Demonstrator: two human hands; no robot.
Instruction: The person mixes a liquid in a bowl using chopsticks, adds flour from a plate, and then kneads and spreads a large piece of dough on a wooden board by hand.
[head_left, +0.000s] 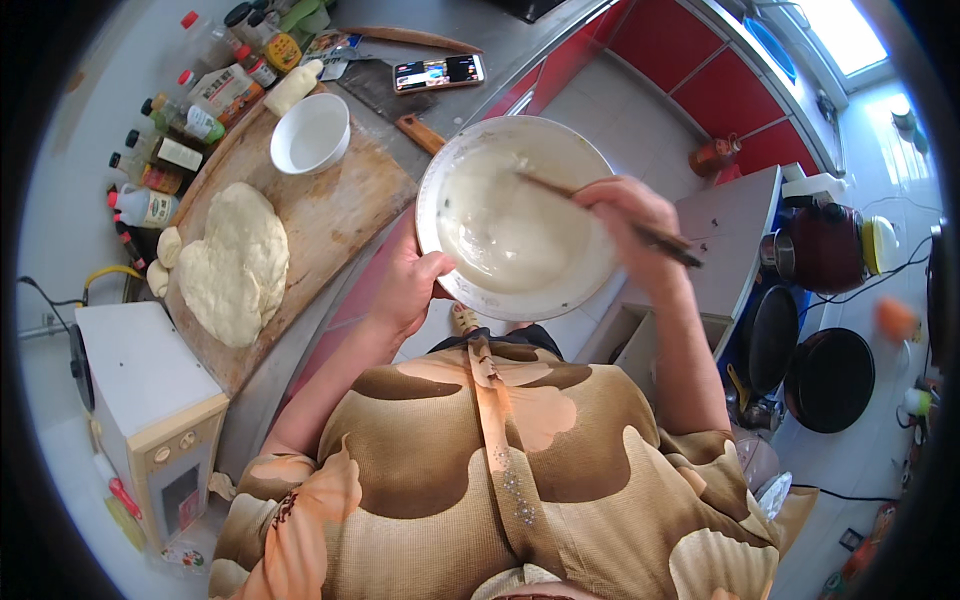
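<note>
My left hand (416, 289) grips the near left rim of a large white enamel-like basin (431, 217), thumb on the rim. A pale, wet, smooth liquid or batter (510, 225) covers the basin's bottom. Wooden chopsticks (551, 185) are held in my right hand (626, 217), their tips pointing into the basin; this hand is blurred. On the wooden board (330, 206) to the left lies a big flattened piece of dough (236, 262). A white bowl (310, 135) stands near the board's far end, beside a dough roll (294, 88).
Bottles and jars (176, 120) line the wall behind the board. A phone (439, 73) with a lit screen lies on the counter, near a wooden handle (420, 135). A white toaster oven (150, 382) stands at left. Black pans (829, 380) and a dark red cooker (823, 247) are at right.
</note>
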